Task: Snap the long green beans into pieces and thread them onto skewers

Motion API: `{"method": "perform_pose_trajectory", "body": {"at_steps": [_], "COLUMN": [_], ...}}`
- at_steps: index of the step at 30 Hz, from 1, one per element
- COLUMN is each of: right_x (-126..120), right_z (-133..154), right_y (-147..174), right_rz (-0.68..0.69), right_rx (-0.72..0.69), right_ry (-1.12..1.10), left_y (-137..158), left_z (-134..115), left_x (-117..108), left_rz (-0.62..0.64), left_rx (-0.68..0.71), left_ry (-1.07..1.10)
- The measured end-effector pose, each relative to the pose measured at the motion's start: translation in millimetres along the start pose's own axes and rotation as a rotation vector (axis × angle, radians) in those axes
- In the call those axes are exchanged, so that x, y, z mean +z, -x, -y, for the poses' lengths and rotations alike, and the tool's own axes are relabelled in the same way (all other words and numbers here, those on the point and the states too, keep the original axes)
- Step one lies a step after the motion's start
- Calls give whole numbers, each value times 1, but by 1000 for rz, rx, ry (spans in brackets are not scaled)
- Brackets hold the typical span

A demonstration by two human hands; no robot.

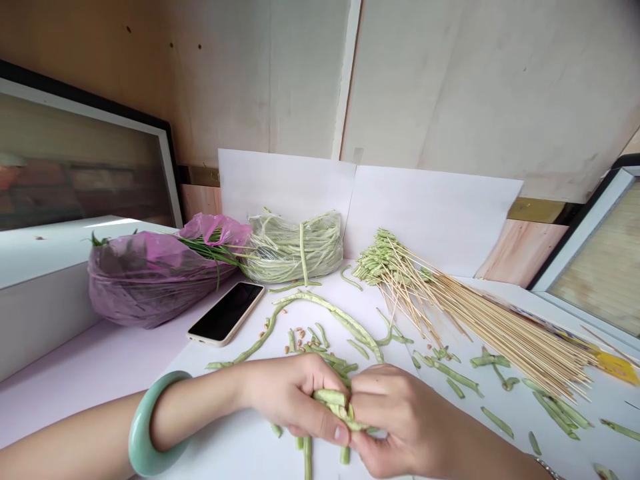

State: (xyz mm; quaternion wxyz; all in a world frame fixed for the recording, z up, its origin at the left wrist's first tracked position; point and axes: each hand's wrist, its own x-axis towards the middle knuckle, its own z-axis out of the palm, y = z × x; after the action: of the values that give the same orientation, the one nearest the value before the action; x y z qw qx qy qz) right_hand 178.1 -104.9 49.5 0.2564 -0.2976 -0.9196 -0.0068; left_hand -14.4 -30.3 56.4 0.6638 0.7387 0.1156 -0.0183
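Green bean pieces (331, 398) are bunched in my left hand (290, 393), its thumb laid across them and its fingers curled round. My right hand (407, 423) meets it from the right, fingers closed on the other end of the same pieces. Whether a skewer is among them is hidden by the fingers. Below the hands, a few bean ends (307, 457) show on the white surface. Just beyond lie a long green bean (320, 301), curved in an arc, more short bean pieces (340, 365) and small brown seeds (300, 333).
A phone (227, 313) lies at left, before a purple plastic bag (155, 280) of green stalks. Clear-bagged long beans (280, 250) stand behind. Bamboo skewers (500, 327), with bean bundles (380, 260) at the far end, lie right. Cut beans (555, 407) are scattered there.
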Motion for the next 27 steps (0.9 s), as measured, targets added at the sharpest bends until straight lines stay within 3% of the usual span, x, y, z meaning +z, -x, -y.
{"method": "perform_pose_trajectory", "body": {"at_steps": [5,11,16,20,23,27], "right_x": [8,0,-12,-17,-15,-10], "right_z": [13,7,-6,-13,-19,-31], "right_y": [2,2,0,2,3,7], "right_rz": [40,1,24,74,48,-108], "right_rx": [-61,17,193,309,306,211], "right_ry": [-116,-190,-209,-198,-196,-97], "left_y": [1,4,-2,-9,-12,-15], "left_z": [-10,-10,6,11,12,15], "left_x": [4,4,-3,-8,-9,-10], "left_rz": [124,310,-57,-230,-332,-402], "left_rx": [-88,-59,97,172,158,128], "left_ry": [-46,-65,373,564,606,655]}}
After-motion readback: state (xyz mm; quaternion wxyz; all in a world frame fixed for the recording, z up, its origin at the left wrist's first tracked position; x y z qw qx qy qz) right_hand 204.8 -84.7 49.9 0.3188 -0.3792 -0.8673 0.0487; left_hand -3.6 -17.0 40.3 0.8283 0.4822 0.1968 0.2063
